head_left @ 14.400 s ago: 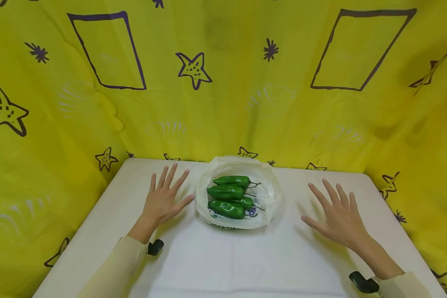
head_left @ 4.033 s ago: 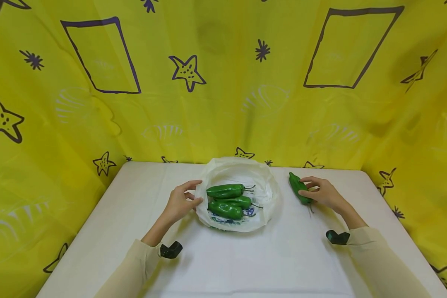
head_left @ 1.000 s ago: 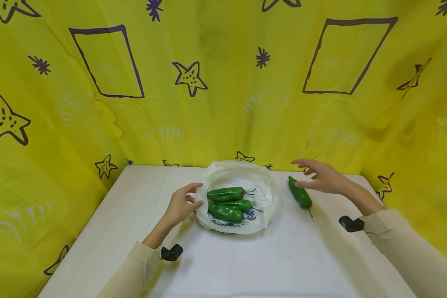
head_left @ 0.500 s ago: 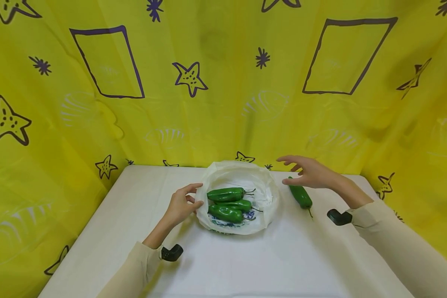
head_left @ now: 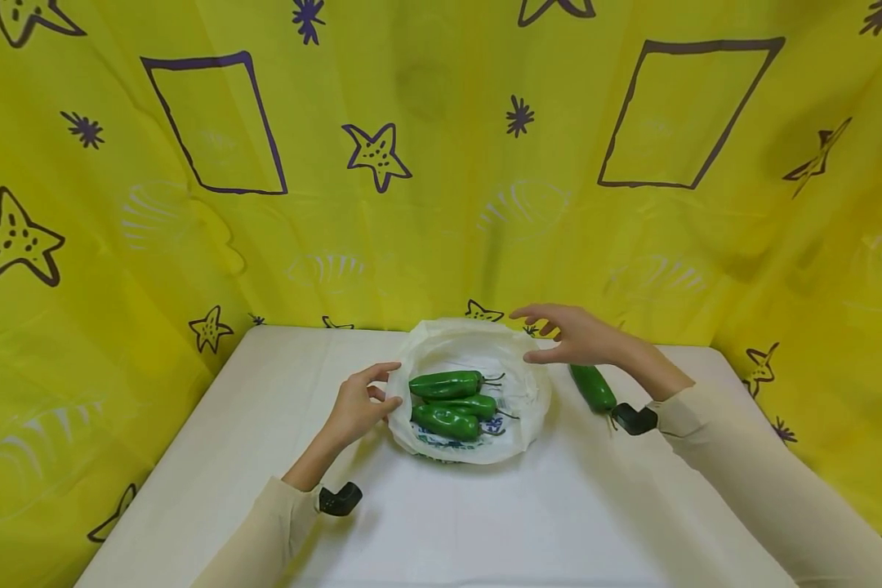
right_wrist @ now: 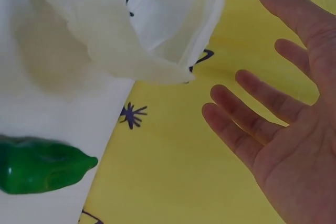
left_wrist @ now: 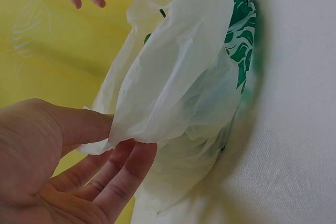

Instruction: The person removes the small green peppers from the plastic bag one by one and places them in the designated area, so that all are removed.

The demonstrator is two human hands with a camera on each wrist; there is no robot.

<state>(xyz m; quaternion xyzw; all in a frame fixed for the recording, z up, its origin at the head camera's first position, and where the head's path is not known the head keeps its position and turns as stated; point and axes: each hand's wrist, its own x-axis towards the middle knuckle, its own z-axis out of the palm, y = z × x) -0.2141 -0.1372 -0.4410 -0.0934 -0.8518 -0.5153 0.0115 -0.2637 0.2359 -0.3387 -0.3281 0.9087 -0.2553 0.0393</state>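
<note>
A whitish plastic bag (head_left: 536, 408) with its mouth spread wide stands mid-table, green print on its outside. Three green peppers (head_left: 447, 382) lie inside, stems to the right. My left hand (head_left: 356, 406) pinches the bag's left rim between thumb and fingers, as the left wrist view shows up close. Over the bag's right rim hovers my right hand (head_left: 576, 335), fingers loosely spread and holding nothing. Below its wrist, a single green pepper (head_left: 591, 387) lies on the table to the right of the bag, its upper end hidden behind the hand in the head view.
The white-covered table (head_left: 441, 523) reaches back to a yellow curtain (head_left: 441, 245) with drawn stars and frames, which also closes in both sides. A dark wrist camera (head_left: 340, 499) sits on the left sleeve, another dark camera (head_left: 635, 419) on the right.
In the last second my right hand has moved left from above the loose pepper to the bag's right rim. The left hand stays at the rim. Earlier, the right hand put that pepper down.
</note>
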